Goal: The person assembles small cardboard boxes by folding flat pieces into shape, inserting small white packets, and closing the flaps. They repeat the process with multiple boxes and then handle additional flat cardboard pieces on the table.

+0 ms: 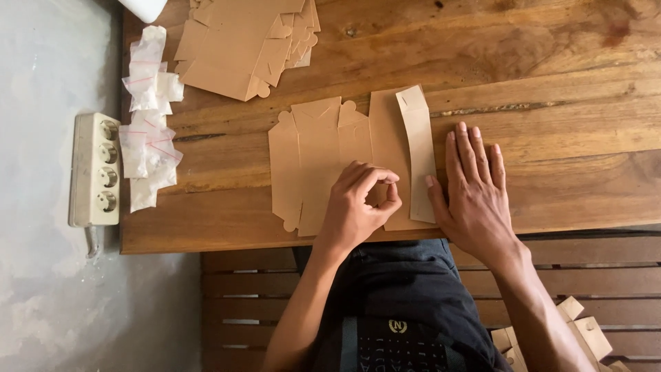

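A flat brown cardboard box blank [323,148] lies unfolded on the wooden table [551,83], near the front edge. Its right-hand strip [418,148] is folded up and over. My left hand [358,207] rests on the middle of the blank with thumb and fingertips pinched together on the card. Flat on the table lies my right hand [475,189], fingers spread, its thumb touching the folded strip's right edge.
A stack of the same flat blanks [241,45] sits at the back left. Several small clear plastic bags [148,117] line the table's left edge. A white power strip [96,169] lies on the grey floor. Folded boxes [585,334] rest on the slatted bench.
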